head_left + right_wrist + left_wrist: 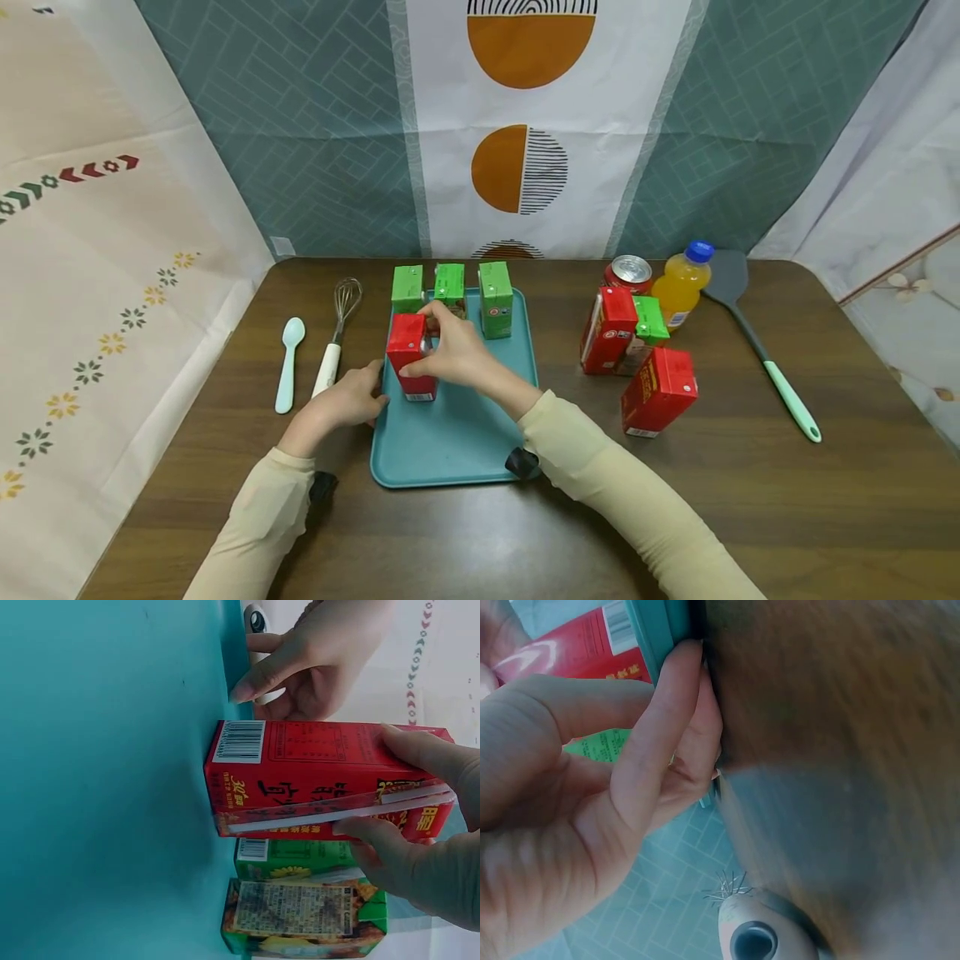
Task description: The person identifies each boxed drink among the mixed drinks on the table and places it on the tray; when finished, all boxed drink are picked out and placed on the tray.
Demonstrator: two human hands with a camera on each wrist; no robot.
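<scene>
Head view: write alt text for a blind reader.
A person's right hand grips a red rectangular carton at the left side of a teal rectangular tray, whose rim the left hand holds. Three green rectangular cartons stand at its far end. To the right stand more cartons, a red metal can and a blue-capped orange bottle.

Sheen on tabletop (pixel 480 542), left-wrist view blurred

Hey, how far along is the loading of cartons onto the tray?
Looks done: three green cartons stand along the tray's far end.
In hand: the right hand grips a red carton at the tray's left side, the left hand at its edge.
Possibly left: two more red cartons and one green, right of the tray. Whether the can and bottle belong, I can't tell.
</scene>
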